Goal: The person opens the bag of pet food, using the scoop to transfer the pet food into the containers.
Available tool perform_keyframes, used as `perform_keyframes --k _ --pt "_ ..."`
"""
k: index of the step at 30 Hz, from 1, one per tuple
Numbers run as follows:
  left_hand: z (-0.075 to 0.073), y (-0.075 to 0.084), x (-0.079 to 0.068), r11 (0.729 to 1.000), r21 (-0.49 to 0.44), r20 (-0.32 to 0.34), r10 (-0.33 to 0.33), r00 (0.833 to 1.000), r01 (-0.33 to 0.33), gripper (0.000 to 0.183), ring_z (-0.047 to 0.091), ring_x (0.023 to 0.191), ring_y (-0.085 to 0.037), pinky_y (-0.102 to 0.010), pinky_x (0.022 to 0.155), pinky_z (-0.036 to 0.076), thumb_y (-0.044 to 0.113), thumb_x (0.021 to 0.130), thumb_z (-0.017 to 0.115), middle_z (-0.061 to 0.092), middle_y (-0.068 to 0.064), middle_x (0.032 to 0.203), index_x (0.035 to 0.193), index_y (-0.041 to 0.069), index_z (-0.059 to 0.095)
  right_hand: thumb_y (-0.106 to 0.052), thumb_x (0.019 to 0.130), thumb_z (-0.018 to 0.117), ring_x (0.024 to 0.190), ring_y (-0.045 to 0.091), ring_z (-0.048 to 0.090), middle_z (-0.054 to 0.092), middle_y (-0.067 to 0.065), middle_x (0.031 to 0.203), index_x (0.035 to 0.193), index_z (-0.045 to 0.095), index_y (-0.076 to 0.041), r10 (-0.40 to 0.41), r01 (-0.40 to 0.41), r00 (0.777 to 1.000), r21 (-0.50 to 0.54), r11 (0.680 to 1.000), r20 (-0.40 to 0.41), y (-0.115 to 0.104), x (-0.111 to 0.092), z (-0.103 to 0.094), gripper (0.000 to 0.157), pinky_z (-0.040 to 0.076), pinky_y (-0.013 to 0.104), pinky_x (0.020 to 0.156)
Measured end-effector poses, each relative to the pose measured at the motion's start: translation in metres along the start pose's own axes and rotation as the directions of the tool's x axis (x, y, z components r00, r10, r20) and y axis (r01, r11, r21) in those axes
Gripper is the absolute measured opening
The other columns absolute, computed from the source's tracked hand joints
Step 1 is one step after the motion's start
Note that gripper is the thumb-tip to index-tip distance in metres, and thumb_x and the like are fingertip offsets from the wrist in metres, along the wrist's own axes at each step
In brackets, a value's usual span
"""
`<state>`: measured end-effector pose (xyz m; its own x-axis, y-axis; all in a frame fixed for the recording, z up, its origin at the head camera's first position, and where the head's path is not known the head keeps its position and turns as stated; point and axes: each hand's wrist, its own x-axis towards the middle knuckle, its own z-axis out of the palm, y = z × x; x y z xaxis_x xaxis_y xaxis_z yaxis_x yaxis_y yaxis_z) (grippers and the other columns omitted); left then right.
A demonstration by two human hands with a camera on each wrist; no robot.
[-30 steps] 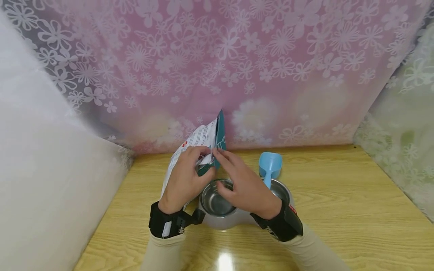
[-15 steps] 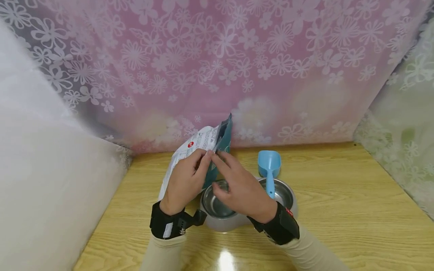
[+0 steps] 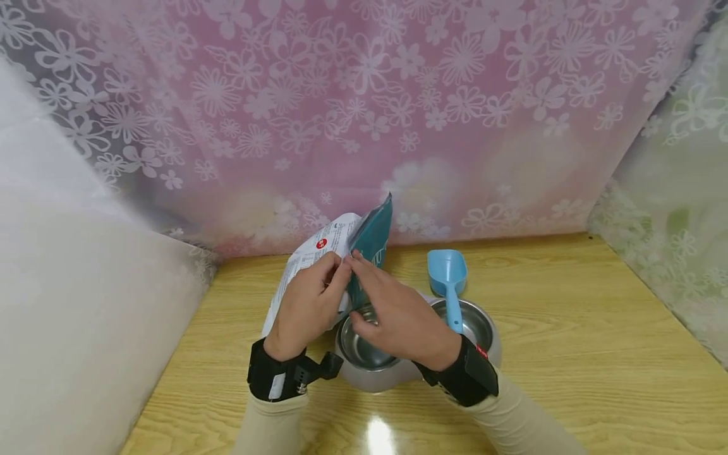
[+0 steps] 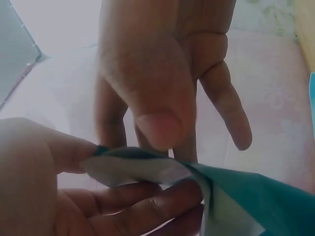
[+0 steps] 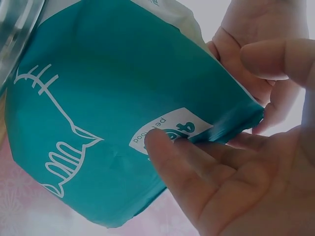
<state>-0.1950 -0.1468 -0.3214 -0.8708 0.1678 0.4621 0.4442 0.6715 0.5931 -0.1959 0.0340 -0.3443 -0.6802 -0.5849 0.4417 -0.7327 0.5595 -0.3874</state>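
Observation:
A white and teal pet food bag (image 3: 372, 237) leans behind the bowls, its teal front facing right. At its top edge my left hand (image 3: 307, 303) pinches the rim; the thumb lies on one side and the fingers on the other in the left wrist view. My right hand (image 3: 398, 309) reaches across from the right, and its fingertips (image 5: 157, 140) touch the teal front at the white label. The right thumb (image 5: 266, 56) stands away from the bag. Below the hands sits a double pet bowl (image 3: 372, 379) with two steel basins, partly hidden by the right hand.
A light blue scoop (image 3: 447, 272) lies with its handle over the right basin. The wooden table (image 3: 569, 328) ends at a pink flowered backdrop (image 3: 318, 126), with a white panel (image 3: 85, 316) on the left and a green-white flowered one on the right.
The bag's mouth, gaping toward the camera before, now looks narrower, with more of the teal front showing. My left thumb and fingers have come together at the rim. The right hand stays beside it.

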Motion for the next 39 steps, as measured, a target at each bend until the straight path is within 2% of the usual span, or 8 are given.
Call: perform_keyframes --k 8,17,23,27,32,34,36,39 --pt "0.001 -0.004 0.001 0.998 -0.054 -0.037 -0.015 0.999 0.013 0.04 0.049 0.055 -0.01 -0.03 0.05 0.04 0.042 0.104 0.036 0.056 0.005 0.069 0.079 0.019 0.057 -0.035 0.091 0.059 0.134 0.012 0.036 0.018 -0.002 0.157 0.157 0.012 -0.018 -0.005 0.005 1.0 -0.016 1.0 -0.013 0.001 0.0 0.002 0.083 0.044 0.027 0.093" --pt "-0.005 -0.009 0.001 0.988 -0.127 -0.007 -0.091 0.996 0.089 0.037 0.038 0.046 -0.018 -0.029 0.042 0.03 0.033 0.103 0.045 0.041 -0.002 0.057 0.07 0.017 0.05 -0.033 0.093 0.057 0.137 0.014 0.032 0.02 -0.001 0.157 0.156 0.016 -0.019 0.001 -0.002 1.0 0.043 0.999 0.019 -0.004 0.004 0.003 0.077 0.044 0.03 0.094" --pt "-0.009 -0.012 0.002 0.996 -0.089 -0.017 -0.029 0.999 0.027 0.031 0.037 0.046 -0.014 -0.027 0.042 0.028 0.026 0.101 0.047 0.04 0.002 0.056 0.071 0.019 0.051 -0.031 0.093 0.058 0.135 0.018 0.035 0.027 0.004 0.152 0.152 0.028 -0.017 -0.031 0.03 0.999 0.071 0.997 0.01 0.003 0.007 0.0 0.068 0.042 0.033 0.097" --pt "-0.006 -0.016 0.003 0.996 -0.084 -0.032 0.029 0.999 -0.031 0.029 0.036 0.046 -0.012 -0.026 0.043 0.028 0.026 0.1 0.048 0.039 0.004 0.056 0.072 0.02 0.052 -0.028 0.091 0.06 0.136 0.018 0.029 0.027 0.005 0.152 0.144 0.043 -0.015 -0.069 0.071 0.996 0.033 0.997 -0.064 0.012 0.009 0.001 0.056 0.038 0.032 0.1" --pt "-0.001 -0.018 0.005 0.99 -0.135 -0.053 0.041 0.998 -0.048 0.029 0.036 0.046 -0.011 -0.025 0.042 0.028 0.025 0.1 0.049 0.04 0.005 0.057 0.072 0.02 0.052 -0.021 0.09 0.061 0.142 0.021 0.02 0.026 0.005 0.154 0.12 0.057 -0.011 -0.165 0.169 0.979 0.02 0.985 -0.116 0.021 0.014 0.0 0.032 0.024 0.037 0.11" --pt "-0.001 -0.018 0.005 0.985 -0.164 -0.046 0.04 0.998 -0.047 0.03 0.036 0.046 -0.012 -0.025 0.043 0.027 0.026 0.101 0.049 0.039 0.004 0.057 0.072 0.02 0.053 -0.019 0.09 0.06 0.142 0.022 0.022 0.03 0.005 0.153 0.118 0.056 -0.01 -0.18 0.185 0.977 0.034 0.982 -0.114 0.023 0.015 -0.001 0.03 0.017 0.038 0.112" --pt "-0.001 -0.017 0.007 0.982 -0.185 -0.024 0.035 0.999 -0.039 0.03 0.036 0.046 -0.013 -0.026 0.043 0.026 0.026 0.101 0.049 0.038 0.003 0.057 0.071 0.02 0.053 -0.019 0.09 0.059 0.14 0.022 0.025 0.033 0.005 0.151 0.124 0.052 -0.008 -0.175 0.18 0.978 0.039 0.983 -0.113 0.023 0.017 -0.002 0.036 0.013 0.038 0.113" --pt "-0.001 -0.016 0.008 0.977 -0.211 0.037 0.018 0.999 -0.01 0.031 0.037 0.046 -0.014 -0.026 0.042 0.027 0.026 0.101 0.049 0.038 0.002 0.057 0.071 0.019 0.052 -0.018 0.09 0.059 0.136 0.019 0.032 0.04 0.003 0.146 0.133 0.05 -0.006 -0.156 0.159 0.978 0.008 0.987 -0.136 0.024 0.018 -0.004 0.045 0.018 0.035 0.112"
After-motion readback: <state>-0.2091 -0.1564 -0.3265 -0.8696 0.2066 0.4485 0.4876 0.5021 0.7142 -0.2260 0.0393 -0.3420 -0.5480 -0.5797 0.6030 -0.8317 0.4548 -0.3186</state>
